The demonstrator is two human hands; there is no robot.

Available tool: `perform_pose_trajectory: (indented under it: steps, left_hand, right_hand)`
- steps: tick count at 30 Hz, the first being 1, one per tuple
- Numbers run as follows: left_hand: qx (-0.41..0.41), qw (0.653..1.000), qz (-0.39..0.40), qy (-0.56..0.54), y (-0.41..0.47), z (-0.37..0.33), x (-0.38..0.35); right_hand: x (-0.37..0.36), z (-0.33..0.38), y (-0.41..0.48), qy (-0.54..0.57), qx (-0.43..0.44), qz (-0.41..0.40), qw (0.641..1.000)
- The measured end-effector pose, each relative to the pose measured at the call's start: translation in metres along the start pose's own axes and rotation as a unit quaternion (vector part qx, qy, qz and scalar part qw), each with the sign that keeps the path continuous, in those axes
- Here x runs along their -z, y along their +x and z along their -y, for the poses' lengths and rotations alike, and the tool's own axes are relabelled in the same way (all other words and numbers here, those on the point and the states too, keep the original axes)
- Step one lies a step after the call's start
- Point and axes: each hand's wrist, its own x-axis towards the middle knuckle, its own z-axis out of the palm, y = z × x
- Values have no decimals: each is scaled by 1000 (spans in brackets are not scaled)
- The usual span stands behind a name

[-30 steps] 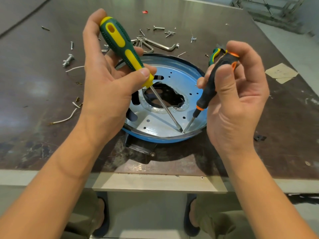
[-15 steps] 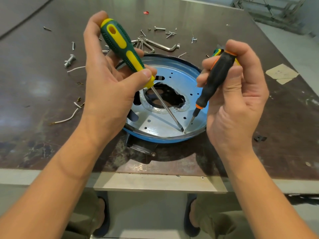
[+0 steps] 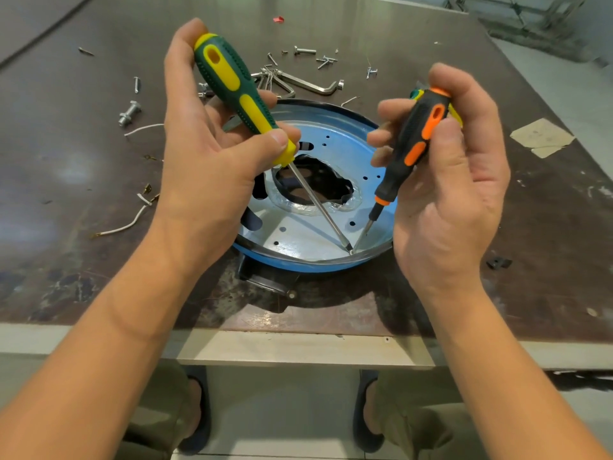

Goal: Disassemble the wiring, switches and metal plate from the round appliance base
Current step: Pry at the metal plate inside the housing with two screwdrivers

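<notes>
Left hand: the left hand [image 3: 205, 154] is closed round the handle of a green-and-yellow screwdriver [image 3: 232, 84], which is pinched low down between thumb and fingers
Right hand: the right hand [image 3: 454, 194] is curled round a black-and-orange screwdriver [image 3: 414, 141], which is held between thumb and fingertips
Tool tips: both shafts are slanted down and inward, and their tips are brought together at one spot on the near side of the plate, just inside the rim
Task object: the round appliance base [image 3: 315, 265], blue on its outer wall, is laid on the table [image 3: 66, 161] near its front edge, between the two hands
Metal plate: a pale perforated metal plate [image 3: 298, 239] is seen inside the base, with a ragged dark opening [image 3: 315, 184] at its centre
Under the base: a black box-like part [image 3: 265, 280] is seen sticking out at the near edge
Table, far side: a set of hex keys [image 3: 308, 84] and loose screws are scattered behind the base
Table, left: bolts [image 3: 130, 112] and cut pieces of white wire [image 3: 122, 227] are spread about
Behind the right hand: part of another green-and-yellow handle [image 3: 416, 93] is glimpsed, mostly hidden
</notes>
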Motion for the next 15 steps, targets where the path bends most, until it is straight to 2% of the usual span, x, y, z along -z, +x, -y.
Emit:
perform_pose_trajectory:
  steps: [3,6,13,15]
  left_hand:
    - [5,1000,-2,3,0,1,1]
    - [7,1000,-8,8,1,2,2]
    - [9,1000,-13,18,4,3,1]
    - [8,1000,-14,22,4,4,1]
  right_hand:
    - [-5,1,1,-15,8,-28,999]
    - [-3,0,3,-34,7,-16,999]
    - [-3,2,1,22,-12,-13,1000]
    - [-5,3,3,-4,-2,-23,1000]
